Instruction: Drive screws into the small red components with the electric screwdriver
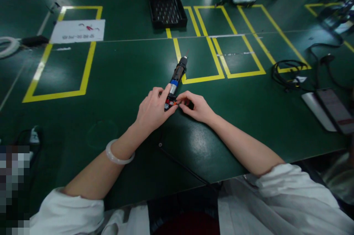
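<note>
An electric screwdriver (177, 74) with a dark body, a blue band and a silver section lies on the green table, its thin bit pointing away from me. My left hand (152, 109) is closed around its near end. Small red, orange and dark parts (170, 103) show there between my hands; they look like wires or connectors, but are too small to name. At the right side of this end, my right hand (195, 107) is pinched, thumb and forefinger close to the orange bit. Whatever sits between those fingertips is hidden.
A black cable (184, 165) runs over the table's near edge. Ahead stands a black tray (168, 10) of small parts, with a co-worker's hands behind it. Yellow tape (203, 79) marks rectangles. Coiled cable (289, 74) and a phone (336, 109) lie right; a printed sheet (79, 31) lies left.
</note>
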A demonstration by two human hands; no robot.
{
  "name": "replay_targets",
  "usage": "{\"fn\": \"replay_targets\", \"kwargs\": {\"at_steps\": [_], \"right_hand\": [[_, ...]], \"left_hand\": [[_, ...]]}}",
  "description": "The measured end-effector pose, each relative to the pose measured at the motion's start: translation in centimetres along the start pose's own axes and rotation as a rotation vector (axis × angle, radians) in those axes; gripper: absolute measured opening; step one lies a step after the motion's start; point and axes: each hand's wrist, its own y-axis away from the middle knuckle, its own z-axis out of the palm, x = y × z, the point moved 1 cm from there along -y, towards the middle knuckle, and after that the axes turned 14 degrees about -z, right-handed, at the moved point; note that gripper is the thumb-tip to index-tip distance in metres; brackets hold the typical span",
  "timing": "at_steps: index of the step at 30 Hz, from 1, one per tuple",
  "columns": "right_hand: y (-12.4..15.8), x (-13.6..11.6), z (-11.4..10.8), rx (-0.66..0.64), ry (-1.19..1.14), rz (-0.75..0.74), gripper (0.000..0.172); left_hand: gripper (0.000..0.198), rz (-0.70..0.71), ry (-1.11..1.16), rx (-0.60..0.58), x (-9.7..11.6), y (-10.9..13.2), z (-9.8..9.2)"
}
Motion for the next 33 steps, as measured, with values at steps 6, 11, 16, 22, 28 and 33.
{"fn": "replay_targets", "kwargs": {"at_steps": [6, 11, 16, 22, 28, 33], "right_hand": [[0.1, 0.3, -0.1, 0.033, -0.008, 0.008, 0.019], [0.1, 0.6, -0.1, 0.037, -0.024, 0.04, 0.019], [0.2, 0.8, -0.1, 0.028, -0.033, 0.05, 0.016], [0.1, 0.6, -0.2, 0.02, -0.031, 0.055, 0.015], [0.1, 0.5, -0.1, 0.025, -0.031, 0.062, 0.013], [0.1, 0.6, -0.1, 0.029, -0.034, 0.072, 0.013]], "left_hand": [[0.073, -0.021, -0.071, -0.018, -0.7, -0.7, -0.9], [0.072, -0.154, -0.107, -0.011, -3.6, -2.3, -1.5], [0.077, -0.35, -0.076, -0.034, -8.8, -3.9, -2.8], [0.088, -0.551, -0.015, 0.001, -16.1, -4.4, -3.9], [0.091, -0.701, 0.039, 0.066, -21.7, -3.6, -4.2], [0.079, -0.741, 0.009, 0.166, -22.7, -3.3, -4.0]]}}
